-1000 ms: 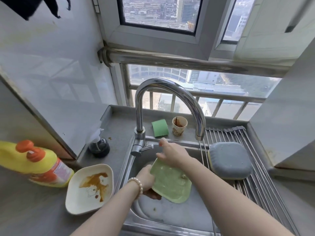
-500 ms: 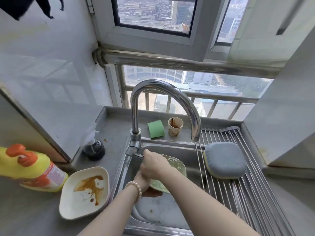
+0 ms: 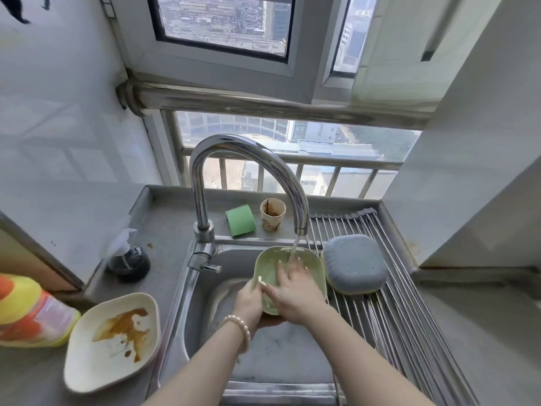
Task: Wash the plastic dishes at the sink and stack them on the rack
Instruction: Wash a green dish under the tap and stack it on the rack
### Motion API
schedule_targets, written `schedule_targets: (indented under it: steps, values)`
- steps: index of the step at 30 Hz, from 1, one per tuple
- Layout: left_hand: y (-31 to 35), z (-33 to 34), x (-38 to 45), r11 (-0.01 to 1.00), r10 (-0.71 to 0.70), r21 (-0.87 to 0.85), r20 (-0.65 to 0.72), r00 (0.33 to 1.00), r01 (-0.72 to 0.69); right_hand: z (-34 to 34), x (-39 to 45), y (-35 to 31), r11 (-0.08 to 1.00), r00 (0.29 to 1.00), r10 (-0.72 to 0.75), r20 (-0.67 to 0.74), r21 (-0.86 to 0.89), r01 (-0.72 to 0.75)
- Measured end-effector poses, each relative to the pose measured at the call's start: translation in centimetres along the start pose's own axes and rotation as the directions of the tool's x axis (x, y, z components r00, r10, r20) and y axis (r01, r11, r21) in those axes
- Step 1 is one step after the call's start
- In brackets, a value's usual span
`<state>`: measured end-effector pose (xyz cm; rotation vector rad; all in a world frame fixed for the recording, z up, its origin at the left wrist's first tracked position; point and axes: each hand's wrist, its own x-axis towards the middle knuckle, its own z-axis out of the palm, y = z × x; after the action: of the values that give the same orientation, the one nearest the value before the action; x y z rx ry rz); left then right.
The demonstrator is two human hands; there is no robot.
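While our left hand (image 3: 251,300) grips the green dish (image 3: 270,266) over the steel sink (image 3: 202,291), our flat right hand (image 3: 294,291) hides its centre.

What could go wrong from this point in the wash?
The left hand grips the wet green dish only at its near rim while the right hand rubs inside; it might slip into the sink. Water from the tap may splash off the tilted dish. The stained white dish lies near the counter's front edge and could be knocked.
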<state>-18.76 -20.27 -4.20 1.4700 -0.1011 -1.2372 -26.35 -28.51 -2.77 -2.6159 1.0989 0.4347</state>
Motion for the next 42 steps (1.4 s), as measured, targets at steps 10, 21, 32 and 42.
schedule_targets:
  steps: [10, 21, 32, 42]
  values:
    - [-0.3, -1.6, 0.7, 0.999, 0.028, -0.038, 0.052, 0.998, -0.027, -0.1, -2.6, 2.1, 0.964, 0.972, -0.189, 0.14, -0.162, 0.211]
    - [0.1, -0.3, 1.2, 0.919, -0.017, -0.388, 0.149, 0.989, 0.074, -0.5, -1.7, -1.9, 0.915, 0.945, -0.31, 0.103, 0.301, 0.268]
    - [1.2, -0.4, 0.0, 0.997, 0.058, -0.063, 0.074, 0.996, -0.053, -0.8, -1.5, 3.4, 0.995, 0.994, -0.097, 0.05, -0.032, 0.099]
    - [1.4, 0.0, 0.6, 0.963, -0.028, -0.264, 0.082, 0.996, 0.049, 0.2, -2.5, -0.5, 0.89, 0.932, -0.349, 0.095, 0.345, 0.298]
